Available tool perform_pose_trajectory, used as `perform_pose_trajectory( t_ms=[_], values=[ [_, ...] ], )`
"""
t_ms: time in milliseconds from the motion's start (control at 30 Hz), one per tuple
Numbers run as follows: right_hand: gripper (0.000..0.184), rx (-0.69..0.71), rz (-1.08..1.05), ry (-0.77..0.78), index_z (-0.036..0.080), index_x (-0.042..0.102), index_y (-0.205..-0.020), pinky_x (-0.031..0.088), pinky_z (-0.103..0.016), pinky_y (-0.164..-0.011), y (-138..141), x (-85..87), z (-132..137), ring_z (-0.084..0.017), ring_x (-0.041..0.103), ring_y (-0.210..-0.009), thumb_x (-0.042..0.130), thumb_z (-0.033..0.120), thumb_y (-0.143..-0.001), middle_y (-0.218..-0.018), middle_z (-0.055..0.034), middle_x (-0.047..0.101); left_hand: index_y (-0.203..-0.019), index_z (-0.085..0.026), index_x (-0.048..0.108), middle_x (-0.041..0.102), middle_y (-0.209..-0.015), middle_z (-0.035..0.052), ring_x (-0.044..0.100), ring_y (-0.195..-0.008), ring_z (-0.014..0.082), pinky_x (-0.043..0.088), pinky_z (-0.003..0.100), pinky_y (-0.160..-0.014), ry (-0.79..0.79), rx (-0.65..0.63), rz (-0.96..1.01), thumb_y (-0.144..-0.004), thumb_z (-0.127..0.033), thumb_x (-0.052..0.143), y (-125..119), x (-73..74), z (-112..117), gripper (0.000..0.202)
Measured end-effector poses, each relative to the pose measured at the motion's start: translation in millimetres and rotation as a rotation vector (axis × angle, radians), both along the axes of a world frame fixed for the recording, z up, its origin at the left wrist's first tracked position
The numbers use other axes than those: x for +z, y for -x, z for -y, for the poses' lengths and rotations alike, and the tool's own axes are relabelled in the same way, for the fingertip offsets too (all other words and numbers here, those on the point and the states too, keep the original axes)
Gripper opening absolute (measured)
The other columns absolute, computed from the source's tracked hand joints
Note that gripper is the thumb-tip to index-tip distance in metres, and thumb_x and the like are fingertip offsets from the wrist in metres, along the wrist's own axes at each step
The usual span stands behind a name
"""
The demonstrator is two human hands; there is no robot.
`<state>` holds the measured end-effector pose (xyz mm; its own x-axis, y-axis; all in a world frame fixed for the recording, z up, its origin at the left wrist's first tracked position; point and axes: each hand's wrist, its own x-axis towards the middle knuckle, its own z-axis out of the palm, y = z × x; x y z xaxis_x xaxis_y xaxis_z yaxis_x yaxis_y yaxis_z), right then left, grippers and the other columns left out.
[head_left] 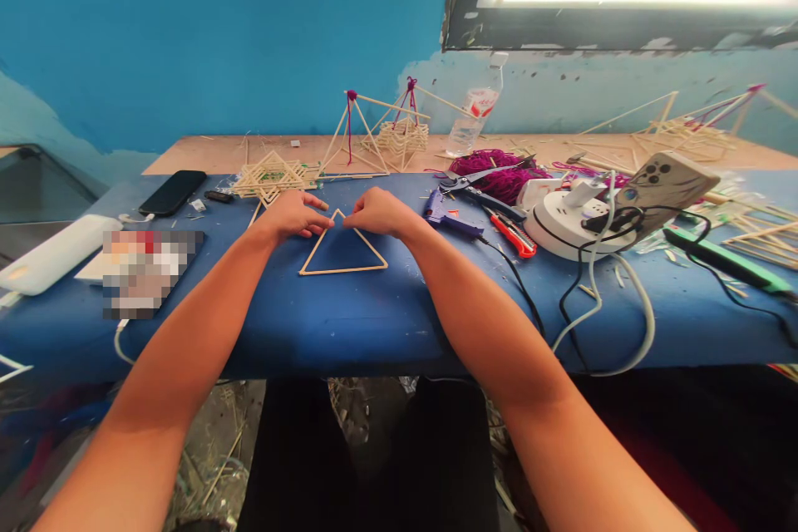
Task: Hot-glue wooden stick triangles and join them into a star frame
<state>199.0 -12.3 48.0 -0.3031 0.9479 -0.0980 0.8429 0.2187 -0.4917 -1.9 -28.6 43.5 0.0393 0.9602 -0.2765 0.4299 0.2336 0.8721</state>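
Note:
A triangle of thin wooden sticks (343, 269) lies flat on the blue table top (349, 324) in front of me. My left hand (293, 214) pinches its left side just below the apex, fingers curled. My right hand (378, 212) pinches the right side at the apex, fingers closed. Both hands meet at the top corner of the triangle.
A purple glue gun (445, 216), red cutter (512, 234), scissors (474, 178) and purple yarn (499, 166) lie right of my hands. A white power hub (567, 224) with cables, a propped phone (670, 183), stick pyramids (374, 133), a bottle (477, 112) and a black phone (173, 192) surround them.

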Motion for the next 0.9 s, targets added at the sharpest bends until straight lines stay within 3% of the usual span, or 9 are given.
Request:
perform_pose_trajectory(
  t_ms=[167, 300, 433, 567, 733, 900],
  values=[
    [0.024, 0.008, -0.189, 0.100, 0.018, 0.066, -0.067, 0.034, -0.028, -0.059, 0, -2.4, -1, -0.011, 0.047, -0.064, 0.078, 0.028, -0.085, -0.062, 0.0040, 0.054, -0.107, -0.018, 0.076, 0.080, -0.077, 0.0049, 0.078, -0.081, 0.0227, 0.054, 0.031, -0.073, -0.024, -0.005, 0.039, -0.052, -0.025, 0.100, 2, -1.8, -3, 0.060],
    [0.024, -0.015, -0.433, 0.246, 0.018, 0.065, -0.065, 0.038, -0.024, -0.055, -2, -1.3, 0, -0.009, 0.046, -0.058, 0.074, 0.017, -0.087, -0.059, 0.0043, 0.054, -0.107, -0.018, 0.075, 0.080, -0.078, 0.0039, 0.075, -0.079, 0.0198, 0.055, 0.031, -0.076, -0.044, -0.016, 0.100, -0.051, -0.027, 0.103, 1, -1.0, -2, 0.064],
    [0.019, -0.012, -0.617, 0.291, 0.017, 0.069, -0.069, 0.044, -0.021, -0.057, -6, -1.0, -4, -0.008, 0.051, -0.059, 0.079, 0.014, -0.084, -0.061, 0.0030, 0.060, -0.098, -0.019, 0.074, 0.082, -0.087, 0.0066, 0.076, -0.082, 0.0207, 0.056, 0.031, -0.075, -0.088, 0.013, 0.133, -0.061, -0.049, 0.101, 4, 2.2, -5, 0.054],
    [0.019, 0.003, -0.717, 0.260, 0.017, 0.071, -0.070, 0.047, -0.021, -0.059, -12, -1.9, -12, -0.008, 0.054, -0.059, 0.087, 0.016, -0.082, -0.064, 0.0019, 0.064, -0.095, -0.020, 0.071, 0.084, -0.096, 0.0098, 0.077, -0.087, 0.0222, 0.055, 0.027, -0.067, -0.189, 0.188, 0.223, -0.083, -0.065, 0.081, 11, 4.6, -12, 0.047],
    [0.023, 0.057, -0.881, 0.196, 0.017, 0.071, -0.068, 0.046, -0.020, -0.054, -22, -1.0, -21, -0.008, 0.052, -0.058, 0.092, 0.020, -0.078, -0.061, 0.0021, 0.062, -0.085, -0.021, 0.069, 0.079, -0.084, 0.0097, 0.071, -0.073, 0.0199, 0.049, 0.024, -0.055, -0.382, 0.439, 0.455, -0.091, -0.058, 0.071, 17, 3.7, -23, 0.038],
    [0.025, 0.079, -1.046, 0.099, 0.017, 0.076, -0.072, 0.048, -0.020, -0.056, -30, 1.4, -25, -0.007, 0.054, -0.059, 0.097, 0.030, -0.073, -0.068, 0.0019, 0.067, -0.083, -0.021, 0.069, 0.074, -0.079, 0.0062, 0.063, -0.063, 0.0149, 0.043, 0.023, -0.051, -0.468, 0.563, 0.584, -0.093, -0.048, 0.069, 17, 0.5, -28, 0.029]
  ],
)
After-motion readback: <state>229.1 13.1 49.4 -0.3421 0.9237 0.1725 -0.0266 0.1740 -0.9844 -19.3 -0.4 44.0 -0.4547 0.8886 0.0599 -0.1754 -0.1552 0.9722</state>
